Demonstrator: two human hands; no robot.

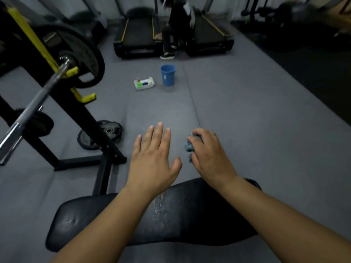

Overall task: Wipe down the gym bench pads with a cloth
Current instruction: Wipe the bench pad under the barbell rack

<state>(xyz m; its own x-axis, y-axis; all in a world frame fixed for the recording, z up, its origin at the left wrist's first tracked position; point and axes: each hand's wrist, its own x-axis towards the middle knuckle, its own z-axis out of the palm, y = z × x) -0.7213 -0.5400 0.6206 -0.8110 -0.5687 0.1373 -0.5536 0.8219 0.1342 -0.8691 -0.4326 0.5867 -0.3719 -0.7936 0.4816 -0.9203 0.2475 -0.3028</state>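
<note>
- The left hand [154,158] is spread flat with its fingers straight and slightly apart, palm down, holding nothing; it is stretched out past the far edge of the bench pad [171,219], with the grey floor behind it.
- The right hand [209,154] has its fingers curled round a bunched blue-grey cloth [190,146], which pokes out on the thumb side.
- The 2 hands are near each other but apart.
- Both forearms cross over the black bench pad, which lies low in the view; a pale streak of droplets or foam shows on its middle.
- On the floor further off stands a blue bucket [167,74], upright, with a small white tray [144,84] of items just beside it on the left.
- At the left are a black and yellow rack [62,103], a barbell [38,99] resting on it, and weight plates [100,134] lying on the floor by its base.
- In the background, 2 treadmills [138,33] sit side by side, with a person in dark clothes [175,29] between them.
</note>
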